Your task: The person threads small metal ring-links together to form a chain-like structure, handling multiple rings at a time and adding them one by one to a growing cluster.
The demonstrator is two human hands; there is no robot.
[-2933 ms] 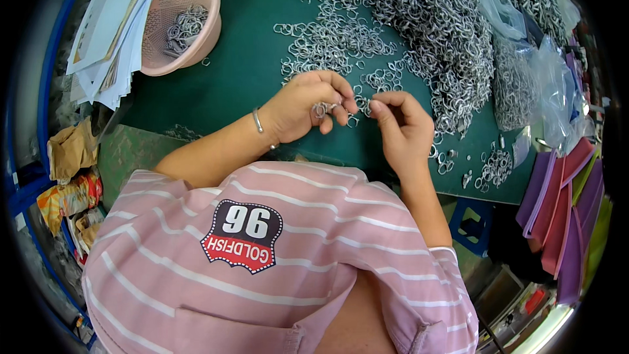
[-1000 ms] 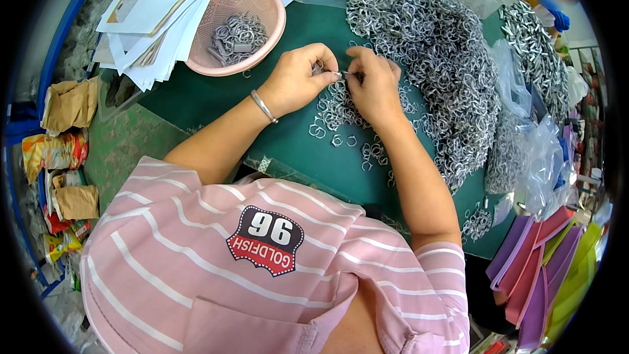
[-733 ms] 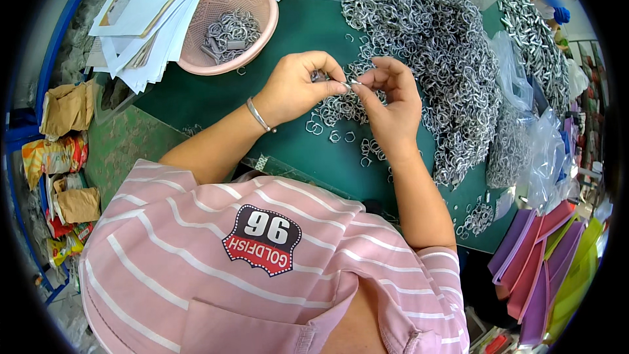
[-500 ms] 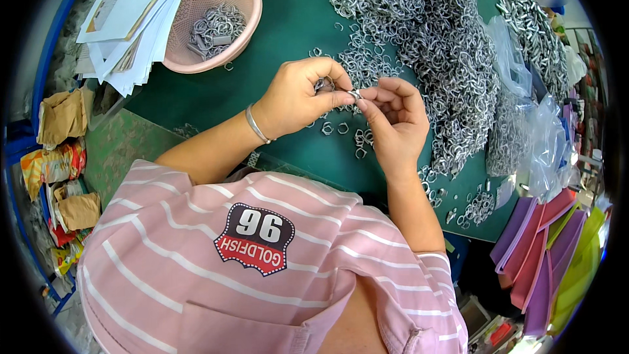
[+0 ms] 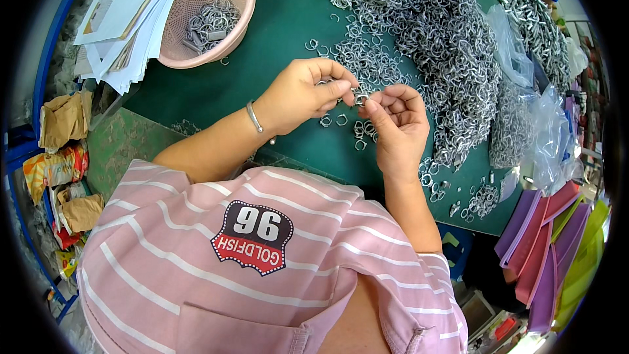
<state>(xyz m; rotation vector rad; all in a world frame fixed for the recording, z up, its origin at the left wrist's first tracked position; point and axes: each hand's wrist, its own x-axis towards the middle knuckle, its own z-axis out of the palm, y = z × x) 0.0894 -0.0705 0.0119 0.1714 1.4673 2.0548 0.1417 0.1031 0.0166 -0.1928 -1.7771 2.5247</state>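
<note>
Above the green tabletop (image 5: 282, 33), a small open metal ring (image 5: 361, 99) sits between my two hands. The thumb and fingertips of my right hand (image 5: 401, 128) pinch its right side. My left hand (image 5: 301, 92) is closed, its thumb and forefinger at the ring's upper left. Bits of other metal rings show within the left fingers, partly hidden. Just beyond the hands lies a loose spread of rings (image 5: 367, 56), running into a big heap of grey rings (image 5: 452, 46). A few more rings (image 5: 362, 132) lie under the hands.
A pink mesh basket (image 5: 246, 16) with rings and small metal pieces stands at the far left, beside stacked papers (image 5: 124, 0). Metal pieces (image 5: 534, 26) and clear plastic bags (image 5: 547, 134) lie to the right. A small ring pile (image 5: 481, 201) is near the right edge, by colourful strips (image 5: 531, 242).
The ring between my hands has come more into view as the fingertips drew slightly apart. The whole view has shifted slightly.
</note>
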